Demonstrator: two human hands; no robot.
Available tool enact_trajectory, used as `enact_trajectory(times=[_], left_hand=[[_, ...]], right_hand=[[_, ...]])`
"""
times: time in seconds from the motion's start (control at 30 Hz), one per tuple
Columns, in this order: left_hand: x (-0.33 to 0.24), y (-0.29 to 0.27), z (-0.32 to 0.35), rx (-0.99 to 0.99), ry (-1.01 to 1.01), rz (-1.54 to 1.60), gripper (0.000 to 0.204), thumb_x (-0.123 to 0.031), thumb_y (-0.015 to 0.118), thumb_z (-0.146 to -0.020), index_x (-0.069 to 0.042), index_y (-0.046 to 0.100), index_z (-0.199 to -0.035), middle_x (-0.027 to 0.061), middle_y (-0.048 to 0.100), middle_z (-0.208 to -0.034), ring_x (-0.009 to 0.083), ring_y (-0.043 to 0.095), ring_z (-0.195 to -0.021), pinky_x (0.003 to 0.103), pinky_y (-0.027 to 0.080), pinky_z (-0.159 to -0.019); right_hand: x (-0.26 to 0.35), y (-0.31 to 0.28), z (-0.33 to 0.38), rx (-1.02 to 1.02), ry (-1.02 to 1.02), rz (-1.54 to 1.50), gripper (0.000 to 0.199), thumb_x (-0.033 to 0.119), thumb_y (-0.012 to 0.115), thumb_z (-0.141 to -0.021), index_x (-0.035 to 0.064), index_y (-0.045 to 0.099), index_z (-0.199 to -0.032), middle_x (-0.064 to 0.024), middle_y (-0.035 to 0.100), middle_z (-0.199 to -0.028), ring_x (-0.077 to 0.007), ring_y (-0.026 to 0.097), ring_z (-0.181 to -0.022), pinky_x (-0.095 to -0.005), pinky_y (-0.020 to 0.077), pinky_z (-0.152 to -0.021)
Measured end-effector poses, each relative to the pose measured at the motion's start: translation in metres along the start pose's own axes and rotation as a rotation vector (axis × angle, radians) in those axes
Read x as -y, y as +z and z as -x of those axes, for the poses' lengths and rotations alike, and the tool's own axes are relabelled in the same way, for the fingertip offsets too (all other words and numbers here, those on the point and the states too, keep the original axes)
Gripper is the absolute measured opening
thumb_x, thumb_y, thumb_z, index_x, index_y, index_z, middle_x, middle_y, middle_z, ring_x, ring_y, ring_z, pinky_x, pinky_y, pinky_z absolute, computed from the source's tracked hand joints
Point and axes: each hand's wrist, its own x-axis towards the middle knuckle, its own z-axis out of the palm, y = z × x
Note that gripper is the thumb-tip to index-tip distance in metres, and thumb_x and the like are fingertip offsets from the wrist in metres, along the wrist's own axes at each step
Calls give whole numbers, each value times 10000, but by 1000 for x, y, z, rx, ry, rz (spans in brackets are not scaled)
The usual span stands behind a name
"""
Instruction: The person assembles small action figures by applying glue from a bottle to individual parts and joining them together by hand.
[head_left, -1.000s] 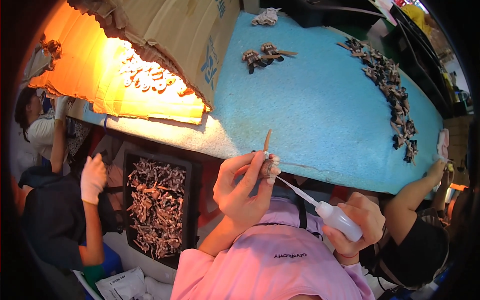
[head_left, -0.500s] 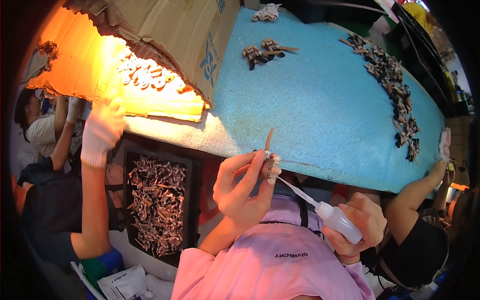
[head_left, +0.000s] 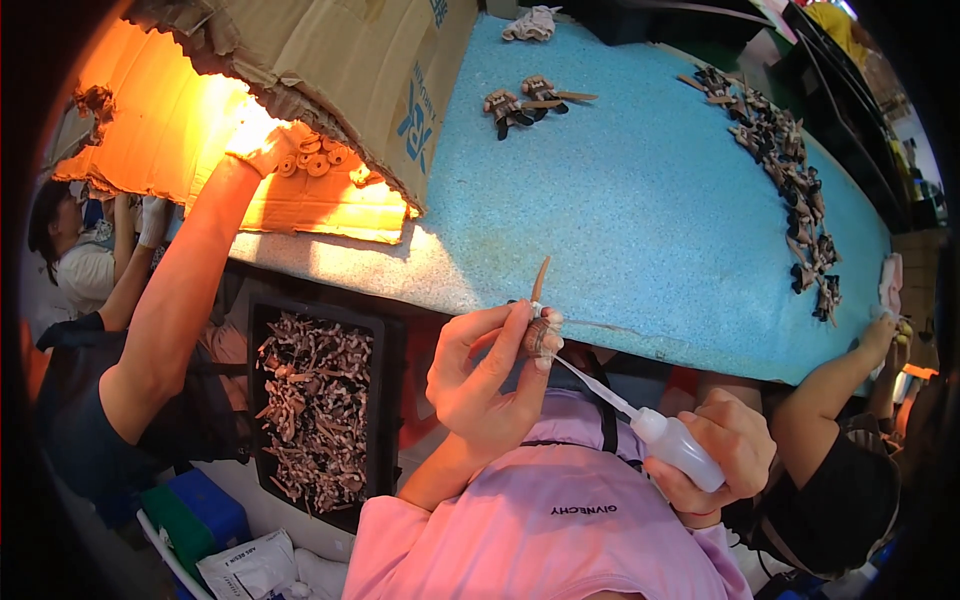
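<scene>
Just over the table's near edge, my left hand (head_left: 487, 370) is closed on a small figurine (head_left: 541, 333), pinched between thumb and fingers. A thin brown blade-like piece (head_left: 541, 279) points up from the figurine. My right hand (head_left: 728, 445) wraps round a translucent white squeeze bottle (head_left: 690, 452), which is tilted up and to the left. Its long narrow nozzle (head_left: 597, 384) reaches the underside of the figurine, close to my left fingertips. My fingers hide part of the figurine.
Similar figurines (head_left: 520, 103) lie on the blue table (head_left: 600, 190), with a long row (head_left: 790, 180) at the right. A torn cardboard box (head_left: 340, 70) glows inside at the left, where a co-worker's gloved hand (head_left: 262, 145) reaches in. A black crate (head_left: 385, 400) holds many small parts.
The co-worker's gloved hand has moved up and right into the lit cardboard box. My hands, the figurine and the bottle have hardly moved.
</scene>
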Motion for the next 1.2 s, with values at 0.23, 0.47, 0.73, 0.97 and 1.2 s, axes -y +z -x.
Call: enact_trajectory(times=[0.23, 0.47, 0.73, 0.97, 1.2], left_hand=[[-1, -2, 1, 19, -5, -10, 356, 134, 647, -664, 63, 622, -1012, 124, 564, -956, 148, 636, -735, 231, 535, -646], [-1, -2, -2, 39, -17, 55, 314, 112, 654, -703, 71, 616, -1011, 143, 562, -975, 169, 642, -759, 237, 549, -663], [-4, -3, -3, 61, -45, 128, 297, 127, 605, -738, 87, 599, -1032, 176, 556, -1014, 180, 634, -787, 241, 549, -666], [-5, -4, -3, 78, -18, 144, 310, 184, 528, -738, 111, 584, -1035, 194, 541, -1046, 196, 638, -803, 231, 550, -651], [-5, -5, -3, 75, -16, 174, 295, 182, 536, -745, 108, 587, -1025, 194, 536, -1055, 206, 646, -787, 210, 549, -596]], right_hand=[[2, 1, -2, 2, 26, 1, 384, 211, 761, -564, -61, 556, -743, -98, 529, -532, -171, 439, -397, -265, 298, -359], [1, 0, 0, -20, 30, -10, 393, 236, 759, -575, -58, 556, -739, -94, 521, -516, -169, 442, -391, -259, 302, -364], [-7, 3, 8, -220, 113, -217, 379, 197, 808, -557, -56, 575, -715, -99, 538, -527, -187, 492, -397, -264, 349, -354], [-8, 2, 7, -152, 97, -244, 357, 169, 798, -548, -61, 579, -710, -100, 530, -522, -187, 493, -397, -258, 335, -350], [-4, 3, 4, -114, 103, -166, 353, 184, 794, -554, -55, 582, -704, -87, 503, -505, -186, 474, -384, -259, 329, -346]])
